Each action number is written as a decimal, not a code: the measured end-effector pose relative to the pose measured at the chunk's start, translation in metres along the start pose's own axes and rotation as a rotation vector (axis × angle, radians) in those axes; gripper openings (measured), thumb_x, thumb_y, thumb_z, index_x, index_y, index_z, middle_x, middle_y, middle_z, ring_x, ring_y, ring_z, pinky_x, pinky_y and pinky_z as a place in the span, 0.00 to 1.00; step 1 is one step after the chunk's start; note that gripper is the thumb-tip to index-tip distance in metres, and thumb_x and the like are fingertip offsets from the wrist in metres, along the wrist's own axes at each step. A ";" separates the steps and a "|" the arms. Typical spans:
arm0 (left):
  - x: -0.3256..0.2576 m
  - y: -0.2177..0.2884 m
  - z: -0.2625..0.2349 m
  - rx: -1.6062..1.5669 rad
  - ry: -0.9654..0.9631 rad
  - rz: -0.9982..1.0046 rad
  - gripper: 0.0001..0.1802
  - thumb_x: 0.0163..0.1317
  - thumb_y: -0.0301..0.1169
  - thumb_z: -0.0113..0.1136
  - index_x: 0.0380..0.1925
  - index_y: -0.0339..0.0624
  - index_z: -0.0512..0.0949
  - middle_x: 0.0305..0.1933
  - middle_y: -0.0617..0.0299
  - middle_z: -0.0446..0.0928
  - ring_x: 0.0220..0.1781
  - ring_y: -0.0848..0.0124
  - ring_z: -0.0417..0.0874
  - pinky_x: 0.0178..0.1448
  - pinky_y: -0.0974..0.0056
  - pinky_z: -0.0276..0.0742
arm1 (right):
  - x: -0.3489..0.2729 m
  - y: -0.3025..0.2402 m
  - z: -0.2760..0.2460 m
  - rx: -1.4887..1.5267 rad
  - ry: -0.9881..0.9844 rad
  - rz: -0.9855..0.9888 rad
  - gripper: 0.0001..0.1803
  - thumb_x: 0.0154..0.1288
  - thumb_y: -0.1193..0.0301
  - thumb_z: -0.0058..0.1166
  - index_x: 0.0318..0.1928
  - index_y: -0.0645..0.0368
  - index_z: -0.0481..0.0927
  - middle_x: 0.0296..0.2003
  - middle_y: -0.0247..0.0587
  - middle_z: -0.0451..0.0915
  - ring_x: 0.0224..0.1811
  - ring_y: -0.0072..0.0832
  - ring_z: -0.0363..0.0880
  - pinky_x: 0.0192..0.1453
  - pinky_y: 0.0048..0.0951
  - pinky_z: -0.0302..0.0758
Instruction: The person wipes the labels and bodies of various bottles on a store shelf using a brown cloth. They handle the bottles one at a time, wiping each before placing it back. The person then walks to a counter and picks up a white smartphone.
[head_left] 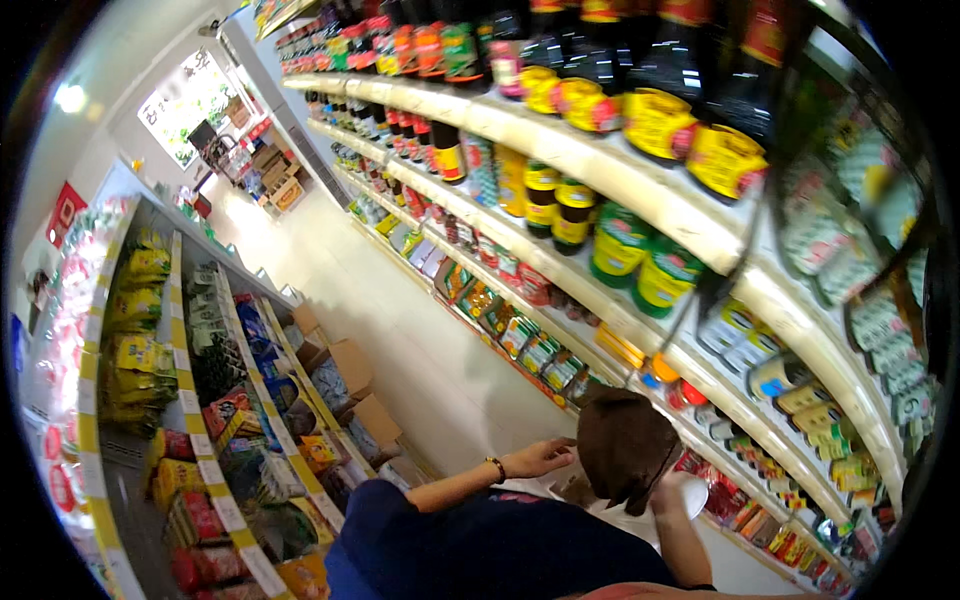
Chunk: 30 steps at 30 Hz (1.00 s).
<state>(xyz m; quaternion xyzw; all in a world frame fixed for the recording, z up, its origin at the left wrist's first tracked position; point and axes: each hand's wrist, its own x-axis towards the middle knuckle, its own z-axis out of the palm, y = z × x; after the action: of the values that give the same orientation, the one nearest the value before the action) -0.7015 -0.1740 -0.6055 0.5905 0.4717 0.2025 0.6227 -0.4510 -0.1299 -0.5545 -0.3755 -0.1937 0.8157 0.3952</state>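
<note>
A dark brown cloth (622,445) hangs bunched in front of my body, lower right of the middle. My right hand (668,494) is closed at its lower right edge; the fingers are partly hidden behind the cloth. Just right of that hand shows a white, rounded object (692,494), its kind unclear. My left hand (538,459), with a bracelet at the wrist, reaches toward the cloth's left side. Its fingers are stretched out and appear apart from the cloth. Below the cloth, a pale, whitish thing (575,488) is partly covered and cannot be made out.
I stand in a shop aisle between shelves. On the right, a tall shelf (560,135) carries dark bottles, green-lidded jars (640,262) and packets. At left, a lower rack (180,380) holds bagged goods. Open cardboard boxes (345,368) line its foot; more boxes (275,180) stand far off.
</note>
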 end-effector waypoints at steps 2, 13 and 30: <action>-0.008 -0.037 -0.016 -0.109 0.094 0.027 0.25 0.67 0.39 0.48 0.60 0.37 0.62 0.53 0.50 0.72 0.54 0.67 0.73 0.57 0.63 0.69 | 0.028 0.049 0.010 -0.121 -0.111 0.054 0.21 0.68 0.60 0.42 0.52 0.62 0.70 0.49 0.44 0.74 0.52 0.36 0.73 0.55 0.37 0.73; -0.178 -0.070 -0.168 -0.304 0.892 -0.071 0.25 0.63 0.37 0.54 0.56 0.33 0.66 0.47 0.48 0.77 0.48 0.64 0.79 0.51 0.63 0.73 | 0.194 0.136 0.232 -0.898 -0.976 0.120 0.20 0.67 0.71 0.42 0.60 0.56 0.64 0.56 0.37 0.69 0.57 0.30 0.69 0.64 0.33 0.64; -0.244 -0.150 -0.500 -0.274 1.238 -0.282 0.22 0.64 0.35 0.52 0.55 0.34 0.67 0.50 0.50 0.75 0.52 0.63 0.77 0.53 0.63 0.72 | 0.508 0.248 0.565 -0.106 -0.972 0.846 0.26 0.72 0.64 0.35 0.67 0.57 0.53 0.63 0.39 0.61 0.64 0.28 0.59 0.70 0.28 0.54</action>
<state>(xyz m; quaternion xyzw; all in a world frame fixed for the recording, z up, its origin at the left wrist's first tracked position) -1.2756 -0.1322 -0.5884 0.2122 0.7864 0.4800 0.3258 -1.2137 0.1085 -0.5768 -0.0262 -0.2260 0.9673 -0.1121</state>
